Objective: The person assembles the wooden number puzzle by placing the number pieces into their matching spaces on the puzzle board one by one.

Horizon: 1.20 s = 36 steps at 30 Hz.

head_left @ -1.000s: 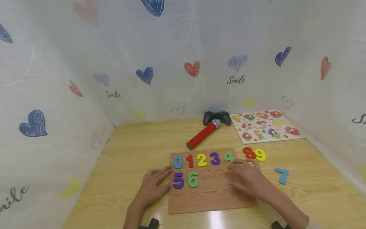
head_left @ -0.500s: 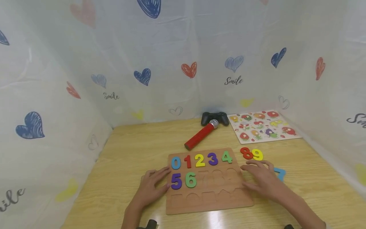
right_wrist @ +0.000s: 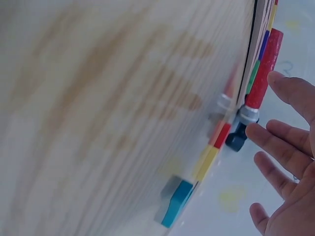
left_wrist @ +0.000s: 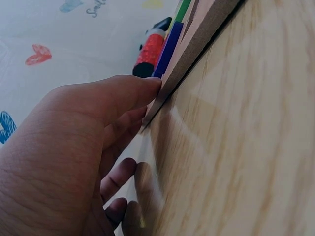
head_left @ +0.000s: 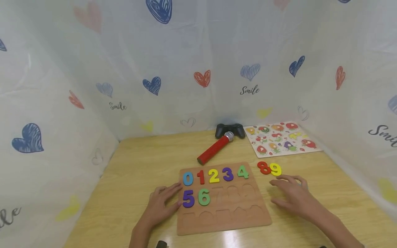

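Note:
A wooden number board [head_left: 223,220] lies on the table with the pieces 0 to 4 in its top row. Purple 5 [head_left: 188,198] and green 6 [head_left: 204,197] sit in the middle row, beside bare recesses. My left hand [head_left: 161,206] touches the board's left edge with thumb and fingertips, fingers fairly straight. Above the table, right of the board, my right hand [head_left: 293,196] hovers with spread fingers and holds nothing. It mostly hides the blue 7 in the head view; the right wrist view shows that blue piece [right_wrist: 177,202]. Red 8 [head_left: 264,167] and yellow 9 [head_left: 275,169] lie just beyond.
Behind the board lies a red microphone [head_left: 214,150], its head against a black game controller [head_left: 230,131]. A fruit picture board [head_left: 283,139] rests at the back right. A white curtain [head_left: 198,51] with printed hearts surrounds the wooden table [head_left: 149,155].
My right hand has moved right, off the number board, to over the blue 7. The left hand stays at the board's left edge. The head view has shifted slightly.

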Available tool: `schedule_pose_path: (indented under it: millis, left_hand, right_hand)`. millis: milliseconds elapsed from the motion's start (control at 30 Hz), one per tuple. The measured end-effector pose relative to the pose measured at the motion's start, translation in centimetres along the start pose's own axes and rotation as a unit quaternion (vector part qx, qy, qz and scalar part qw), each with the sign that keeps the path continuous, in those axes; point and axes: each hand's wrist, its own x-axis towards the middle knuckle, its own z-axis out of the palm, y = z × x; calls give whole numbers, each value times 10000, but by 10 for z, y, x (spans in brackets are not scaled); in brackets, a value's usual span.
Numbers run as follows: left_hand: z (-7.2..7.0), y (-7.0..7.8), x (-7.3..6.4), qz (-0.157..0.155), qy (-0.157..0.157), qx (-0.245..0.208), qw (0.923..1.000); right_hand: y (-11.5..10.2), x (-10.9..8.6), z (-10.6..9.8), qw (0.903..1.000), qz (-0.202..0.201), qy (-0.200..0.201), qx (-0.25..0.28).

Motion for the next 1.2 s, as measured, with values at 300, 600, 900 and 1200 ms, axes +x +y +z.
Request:
schedule_pose_path:
  millis: [300, 600, 900, 1200]
  left_hand:
    - [0, 0, 1, -93, -55, 92, 9999]
    - [1, 0, -2, -128, -12, -11, 9999]
    - [0, 2, -4, -16, 192, 30, 9998]
    - [-1, 2, -3, -259, -117, -154, 9995]
  right_hand:
    - [21, -13, -6, 9995, 312, -81, -43]
    - [46, -23, -10, 9974, 648, -299, -110]
    - [59, -28, -13, 9957, 826, -327, -259]
    - [67, -31, -13, 9928, 1058, -545, -139]
